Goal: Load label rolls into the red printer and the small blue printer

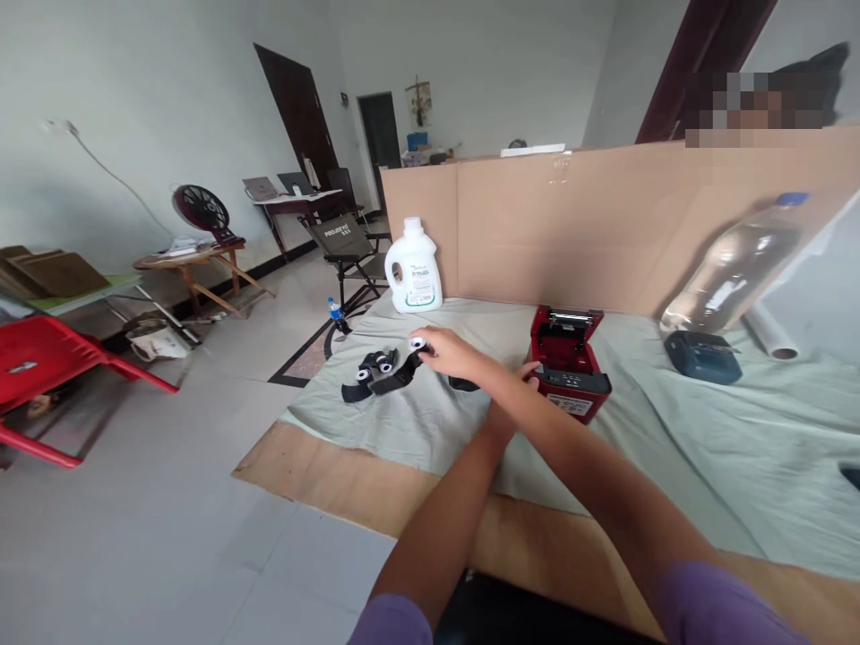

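My right hand [449, 354] pinches a small white-cored roll [417, 344]; a black strip [395, 380] slopes down to its left. Just beside my left hand [529, 376], the red machine [583, 405] stands upright, lid raised, inside exposed.

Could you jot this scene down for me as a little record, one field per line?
Right hand: holding a small white-cored roll; hand
Left hand: at the left edge of the red machine, fingers partly hidden
Arms: crossed, right over left
Red machine: lid raised
Other rolls: dark strips with white cores, left of the right hand
Surface: pale cloth
Behind: white jug, cardboard panel
Far right: clear bottle with blue cap, dark blue device
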The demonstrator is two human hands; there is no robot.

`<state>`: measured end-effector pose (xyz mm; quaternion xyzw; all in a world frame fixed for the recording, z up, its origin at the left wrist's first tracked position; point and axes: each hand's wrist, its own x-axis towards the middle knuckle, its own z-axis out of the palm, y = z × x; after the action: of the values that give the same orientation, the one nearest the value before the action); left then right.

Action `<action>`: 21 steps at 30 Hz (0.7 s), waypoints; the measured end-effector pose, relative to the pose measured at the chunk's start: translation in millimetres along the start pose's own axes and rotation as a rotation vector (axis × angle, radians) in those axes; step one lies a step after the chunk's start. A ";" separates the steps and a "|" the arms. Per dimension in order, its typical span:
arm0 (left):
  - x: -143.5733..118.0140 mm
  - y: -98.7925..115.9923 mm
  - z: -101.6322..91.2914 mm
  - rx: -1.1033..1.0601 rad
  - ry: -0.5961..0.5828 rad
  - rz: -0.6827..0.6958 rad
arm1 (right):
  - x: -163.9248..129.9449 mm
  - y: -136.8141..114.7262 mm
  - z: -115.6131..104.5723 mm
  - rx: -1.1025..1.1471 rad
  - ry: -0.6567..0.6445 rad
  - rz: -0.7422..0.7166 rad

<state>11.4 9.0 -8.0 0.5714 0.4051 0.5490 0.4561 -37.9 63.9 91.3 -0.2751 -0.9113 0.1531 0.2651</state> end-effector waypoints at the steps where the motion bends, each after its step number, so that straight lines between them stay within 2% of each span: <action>1: -0.5 1.4 -1.6 -0.013 -0.021 0.041 | 11.6 2.3 17.4 -0.076 -0.043 0.019; 4: -2.5 4.6 -7.1 0.035 -0.040 0.088 | 31.5 11.7 52.7 -0.254 -0.156 0.122; 6: -2.5 3.7 -9.0 0.065 -0.042 0.077 | 33.9 17.5 60.1 -0.280 -0.211 0.158; 8: -0.9 -0.3 -8.1 0.056 -0.041 0.083 | 30.4 23.0 56.7 -0.258 -0.219 0.150; 10: 1.0 -6.0 -5.0 0.039 -0.018 0.105 | 23.5 29.0 47.8 -0.235 -0.153 0.176; 13: 2.4 -11.9 -0.7 0.050 -0.014 0.152 | 11.5 38.9 36.3 -0.241 -0.049 0.332; 17: 1.1 -10.8 -0.9 0.133 -0.090 0.192 | -0.8 46.1 35.0 -0.261 -0.089 0.502; 21: 0.1 -11.0 -2.5 0.204 -0.079 0.233 | -9.8 41.1 31.3 -0.191 0.000 0.498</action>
<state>9.3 12.1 -18.6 0.6790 0.3716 0.5314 0.3443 -31.5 87.0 44.4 -0.5149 -0.8257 0.1267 0.1922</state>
